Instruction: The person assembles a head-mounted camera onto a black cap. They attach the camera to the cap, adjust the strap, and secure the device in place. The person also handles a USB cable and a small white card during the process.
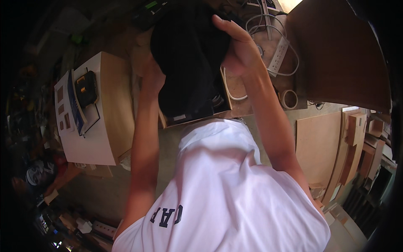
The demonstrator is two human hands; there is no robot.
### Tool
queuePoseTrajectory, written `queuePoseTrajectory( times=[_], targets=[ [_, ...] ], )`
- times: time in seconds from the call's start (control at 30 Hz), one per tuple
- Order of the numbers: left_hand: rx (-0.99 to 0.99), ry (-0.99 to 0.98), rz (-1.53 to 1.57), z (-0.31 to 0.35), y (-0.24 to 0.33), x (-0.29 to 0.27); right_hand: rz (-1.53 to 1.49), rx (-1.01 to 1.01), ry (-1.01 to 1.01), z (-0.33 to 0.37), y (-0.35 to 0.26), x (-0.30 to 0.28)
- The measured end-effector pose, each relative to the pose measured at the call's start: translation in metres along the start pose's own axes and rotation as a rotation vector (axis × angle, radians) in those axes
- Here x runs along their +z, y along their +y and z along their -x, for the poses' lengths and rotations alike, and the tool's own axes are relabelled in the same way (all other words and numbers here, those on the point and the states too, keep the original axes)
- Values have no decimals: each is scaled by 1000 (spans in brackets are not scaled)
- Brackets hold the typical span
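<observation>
Both bare arms reach far out from the body, raised and nearly straight, forearms running away from the white-shirted chest. The right hand (240,49) is cupped, palm turned left, with its fingers (222,23) curled over the far top of what it grips and the thumb spread below. The left hand (152,77) is mostly hidden, only its wrist and heel showing, pressed against the opposite side.

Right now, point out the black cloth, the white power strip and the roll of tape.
black cloth (187,54), head view, middle of the dark fabric.
white power strip (280,54), head view, middle of its long body.
roll of tape (289,99), head view, on the ring's rim.
</observation>
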State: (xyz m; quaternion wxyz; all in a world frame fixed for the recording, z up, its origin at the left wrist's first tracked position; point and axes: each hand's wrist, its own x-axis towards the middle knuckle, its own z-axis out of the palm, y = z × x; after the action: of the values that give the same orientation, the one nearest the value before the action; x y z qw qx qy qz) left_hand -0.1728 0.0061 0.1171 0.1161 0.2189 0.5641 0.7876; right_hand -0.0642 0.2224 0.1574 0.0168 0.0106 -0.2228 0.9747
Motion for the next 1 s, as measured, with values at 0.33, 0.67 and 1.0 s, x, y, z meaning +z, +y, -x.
queuePoseTrajectory(
  times=[0.33, 0.67, 1.0],
  targets=[
    [-338, -239, 330, 101, -63, -53, 10, -19, 352, -35, 59, -63],
    [-526, 143, 920, 59, -68, -45, -269, 169, 215, -40, 88, -146],
    [-812, -140, 306, 22, -68, -126, -235, 169, 13, -18, 92, -115]
  ],
)
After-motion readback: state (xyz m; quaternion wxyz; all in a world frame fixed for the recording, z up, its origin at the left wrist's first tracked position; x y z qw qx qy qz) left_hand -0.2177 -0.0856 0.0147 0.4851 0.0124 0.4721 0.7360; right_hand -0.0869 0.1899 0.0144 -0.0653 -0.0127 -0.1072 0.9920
